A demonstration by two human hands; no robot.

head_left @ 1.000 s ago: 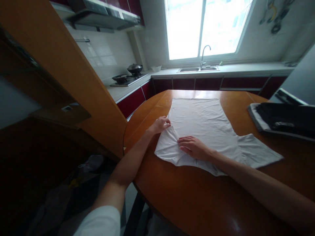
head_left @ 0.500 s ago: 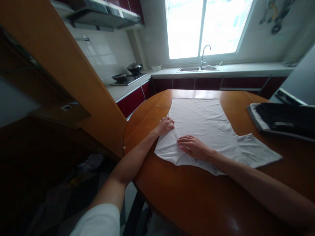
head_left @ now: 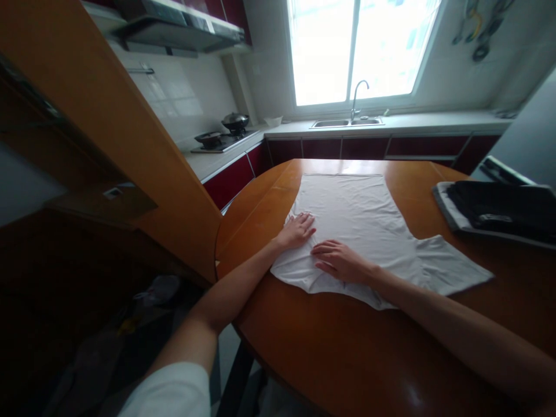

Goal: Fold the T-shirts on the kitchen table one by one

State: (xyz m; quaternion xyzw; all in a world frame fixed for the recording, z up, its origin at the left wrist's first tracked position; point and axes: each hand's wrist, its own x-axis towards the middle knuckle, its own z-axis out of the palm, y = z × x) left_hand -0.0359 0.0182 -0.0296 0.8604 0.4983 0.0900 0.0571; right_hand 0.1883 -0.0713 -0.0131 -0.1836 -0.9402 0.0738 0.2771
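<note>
Left hand point(head_left: 297, 230) flat and open, palm down, fingers spread on the folded-in left edge of a white T-shirt point(head_left: 365, 223), gripping nothing. Right hand point(head_left: 341, 260) also open and flat, just beside the left, pressing the same garment near its collar end, fingers pointing toward the left hand; nothing clasped. Hands near each other but not touching.

T-shirt spread under and beyond both hands on a round wooden desk point(head_left: 347, 353), body stretching away from the hands toward the far rim, one short sleeve point(head_left: 452, 266) lying out flat to the right of the right hand. Left side of the shirt folded over beneath the left hand, with creases between the two hands.

Well to the right of the right hand, at the desk's edge, a dark folded garment point(head_left: 504, 205) resting on a grey-trimmed piece, apart from the shirt. Nothing lying between hands and shirt.

Beyond the hands, past the desk, a counter with a sink point(head_left: 347, 123) and tap point(head_left: 358, 95) under a bright window point(head_left: 360, 49). Further left of the left hand, a gas stove with a wok point(head_left: 235, 121), range hood point(head_left: 182, 26) above. Close on the left, a slanting orange wooden panel point(head_left: 113, 116).
</note>
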